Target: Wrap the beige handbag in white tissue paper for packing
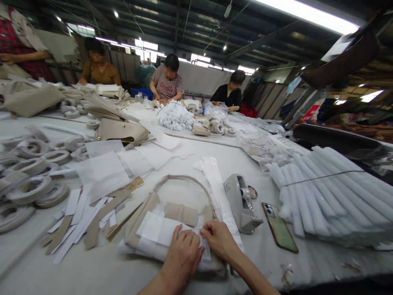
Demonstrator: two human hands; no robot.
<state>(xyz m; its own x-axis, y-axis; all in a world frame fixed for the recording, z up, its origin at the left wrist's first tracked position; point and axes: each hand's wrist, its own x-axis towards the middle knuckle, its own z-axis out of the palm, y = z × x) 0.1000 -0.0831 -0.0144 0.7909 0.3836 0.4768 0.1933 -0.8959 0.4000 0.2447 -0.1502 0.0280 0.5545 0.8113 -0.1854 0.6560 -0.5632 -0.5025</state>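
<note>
A beige handbag (133,229) lies on the table in front of me, its curved handle (184,177) arching away from me. White wrapping sheet (161,229) covers much of its front, and a folded beige piece (181,213) rests above that. My left hand (182,252) lies over the sheet with its fingers spread and slightly bent, pressing it against the bag. At the bag's right side, my right hand (219,239) pinches with thumb and forefinger at the sheet's edge; its fingertips hide what is between them. A grey tape dispenser (241,205) stands just right of the bag.
A phone (279,227) and bundled white foam tubes (331,192) lie to the right. Paper and beige strips (82,221), white sheets (102,172) and rolled straps (29,190) cover the left. Another beige bag (121,130) sits farther back. Several co-workers (167,80) are across the table.
</note>
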